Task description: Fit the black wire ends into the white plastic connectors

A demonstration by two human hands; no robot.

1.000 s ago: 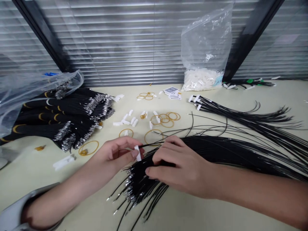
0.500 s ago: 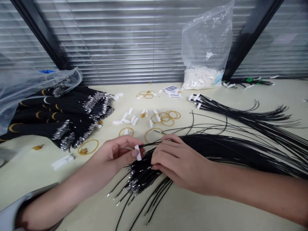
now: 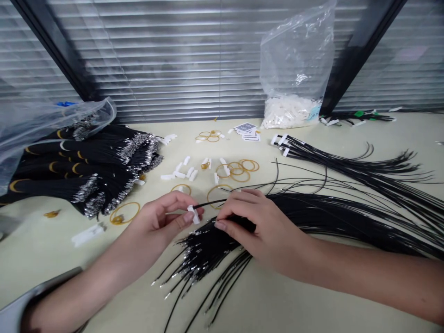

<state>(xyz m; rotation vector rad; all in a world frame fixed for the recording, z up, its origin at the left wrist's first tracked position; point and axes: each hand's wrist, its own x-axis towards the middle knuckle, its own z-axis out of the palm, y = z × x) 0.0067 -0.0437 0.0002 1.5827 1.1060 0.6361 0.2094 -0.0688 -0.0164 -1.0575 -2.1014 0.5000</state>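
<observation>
My left hand (image 3: 172, 213) pinches a white plastic connector housing (image 3: 193, 214) between thumb and fingers. Black wires run from the housing to the right, toward my other hand. My right hand (image 3: 248, 219) is curled over a thick bundle of black wires (image 3: 204, 247), its thumb and forefinger closed at the wire ends; the tip of the wire it pinches is hardly visible. Silver crimped terminals show on the bundle's near left ends, and a few wires hang apart toward the front of the table.
Loose white housings (image 3: 190, 173) and yellow rubber bands (image 3: 239, 171) lie beyond my hands. At left are banded black wire bundles (image 3: 86, 162) in plastic. Wires with white housings (image 3: 286, 143) lie right, near a clear bag of white pieces (image 3: 291, 111). Blinds (image 3: 166, 60) stand behind.
My left hand has moved slightly left with the white housing, away from the bundle, and more wire shows between the hands. My right thumb and forefinger have shifted up at the bundle.
</observation>
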